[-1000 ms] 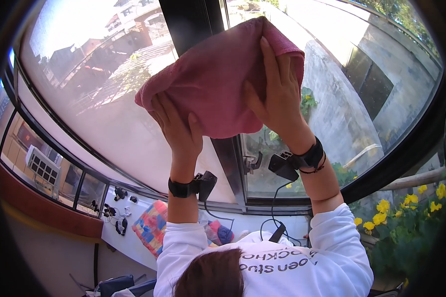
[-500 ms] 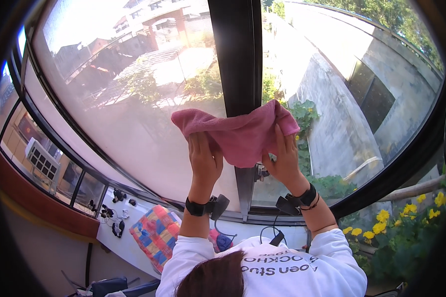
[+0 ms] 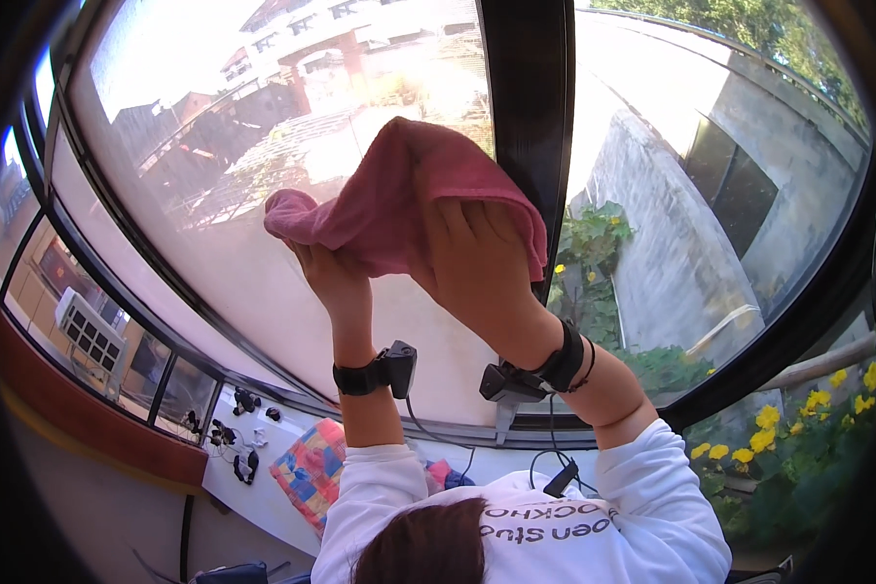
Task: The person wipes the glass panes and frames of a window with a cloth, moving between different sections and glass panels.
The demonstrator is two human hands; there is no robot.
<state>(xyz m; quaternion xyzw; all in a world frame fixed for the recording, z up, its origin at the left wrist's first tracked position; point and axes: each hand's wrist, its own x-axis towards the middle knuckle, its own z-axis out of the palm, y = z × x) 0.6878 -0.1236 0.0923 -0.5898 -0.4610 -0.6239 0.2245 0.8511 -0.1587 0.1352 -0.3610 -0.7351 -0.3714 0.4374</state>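
A pink cloth (image 3: 384,200) is stretched between my two raised hands in front of the window pane (image 3: 234,214). My left hand (image 3: 336,282) grips the cloth's lower left part, with the fingertips behind its edge. Higher and nearer the dark window post (image 3: 529,97), my right hand (image 3: 477,258) holds the other end, its fingers partly covered by a fold. The cloth peaks above the right hand and bunches at its left corner. Whether it touches the glass, I cannot tell. Black straps with small devices circle both wrists.
A white sill (image 3: 263,487) below carries small black devices with cables and a colourful patchwork cloth (image 3: 311,467). Right of the post, the view opens onto a grey wall (image 3: 652,204) and green plants. Yellow flowers (image 3: 764,428) grow at the lower right.
Both hands have shifted left with the cloth, away from the post and over the left pane. My right hand has come across toward the left, and the cloth's top has risen into a peak.
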